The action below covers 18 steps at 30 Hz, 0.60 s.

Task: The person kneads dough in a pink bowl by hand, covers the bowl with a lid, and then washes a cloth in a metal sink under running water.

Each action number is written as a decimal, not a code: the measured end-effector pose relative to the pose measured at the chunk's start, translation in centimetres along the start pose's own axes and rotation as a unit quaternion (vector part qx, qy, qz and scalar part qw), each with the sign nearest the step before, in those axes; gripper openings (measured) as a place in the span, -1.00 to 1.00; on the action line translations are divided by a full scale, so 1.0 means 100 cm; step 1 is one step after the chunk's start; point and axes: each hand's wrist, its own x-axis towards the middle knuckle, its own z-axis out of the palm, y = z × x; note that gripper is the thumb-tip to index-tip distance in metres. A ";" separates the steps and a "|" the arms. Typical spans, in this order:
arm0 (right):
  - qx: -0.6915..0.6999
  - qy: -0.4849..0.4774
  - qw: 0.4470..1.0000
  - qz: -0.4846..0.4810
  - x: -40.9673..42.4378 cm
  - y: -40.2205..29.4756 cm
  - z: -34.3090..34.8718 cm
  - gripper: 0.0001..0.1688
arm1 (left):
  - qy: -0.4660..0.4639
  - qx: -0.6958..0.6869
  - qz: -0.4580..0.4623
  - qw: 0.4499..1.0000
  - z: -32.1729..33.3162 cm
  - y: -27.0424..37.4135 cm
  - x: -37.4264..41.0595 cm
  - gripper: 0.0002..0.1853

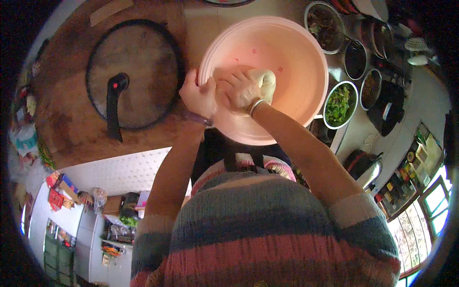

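A large pink plastic basin stands in front of me, with a lump of pale dough low in its left part. My right hand, a light bangle at the wrist, presses on the dough's left side with its fingers together. On the basin's left rim, my left hand is closed, gripping the edge; a dark band circles that wrist. Part of the dough is hidden behind my right hand.
Left of the basin, a round glass lid with a black handle lies on a wooden table. To the right stand a bowl of chopped greens, a larger bowl of dark food and several smaller bowls. A dark pan is farther right.
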 end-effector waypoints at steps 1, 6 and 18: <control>0.001 -0.008 1.000 0.010 0.010 0.003 0.002 -0.73 | -0.009 -0.012 -0.022 1.000 0.000 -0.001 0.000 -0.74; 0.019 0.005 0.999 0.033 0.035 0.016 0.009 -0.81 | -0.010 -0.068 -0.020 0.997 0.001 -0.001 0.000 -0.75; 0.437 0.040 0.862 0.253 0.050 0.065 -0.027 -0.60 | 0.052 -0.113 -0.165 0.978 0.010 0.004 -0.078 -0.55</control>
